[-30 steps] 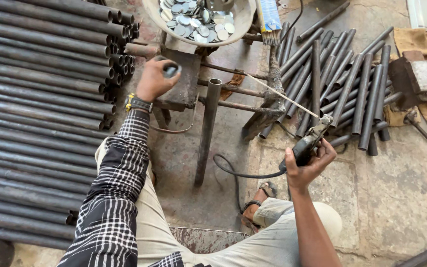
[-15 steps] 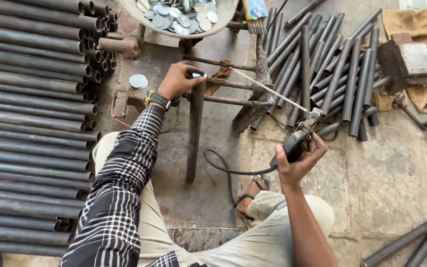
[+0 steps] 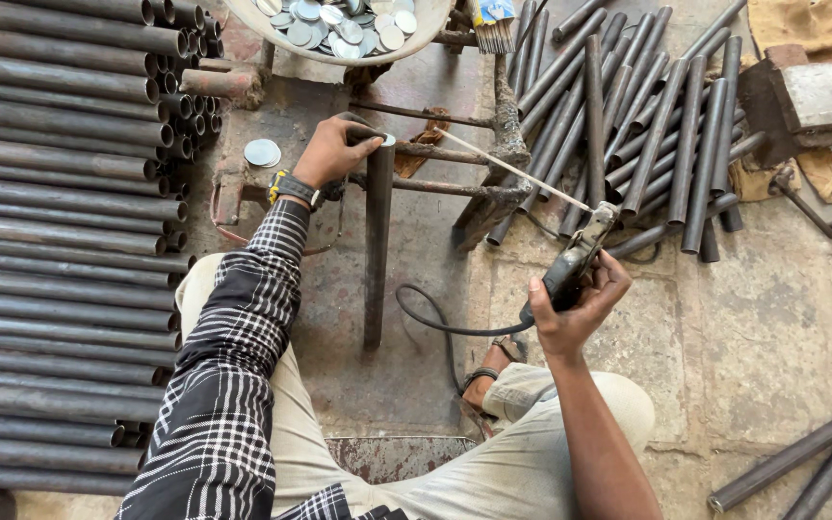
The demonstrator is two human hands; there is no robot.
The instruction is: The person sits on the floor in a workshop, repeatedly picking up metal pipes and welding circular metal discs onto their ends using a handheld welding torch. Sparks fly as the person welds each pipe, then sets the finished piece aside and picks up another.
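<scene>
Seated worker seen from above. The right hand (image 3: pixel 570 313) is wrapped firmly around a welding electrode holder (image 3: pixel 578 262), whose thin rod (image 3: pixel 512 171) slants up-left toward the top of an upright steel pipe (image 3: pixel 376 250). The left hand (image 3: pixel 331 152) presses a round metal disc (image 3: pixel 387 141) onto that pipe's top end, fingers closed over it. A loose disc (image 3: pixel 263 152) lies left; beyond, a basin of discs (image 3: pixel 339 29) and stacked pipes (image 3: pixel 60 193).

A stained concrete floor (image 3: pixel 772 327) carries everything. Stacked steel pipes (image 3: pixel 50 241) fill its nine o'clock side, shorter pipes (image 3: pixel 647 125) lie heaped at one o'clock, and a round metal disc (image 3: pixel 263 152) rests near eleven o'clock.
</scene>
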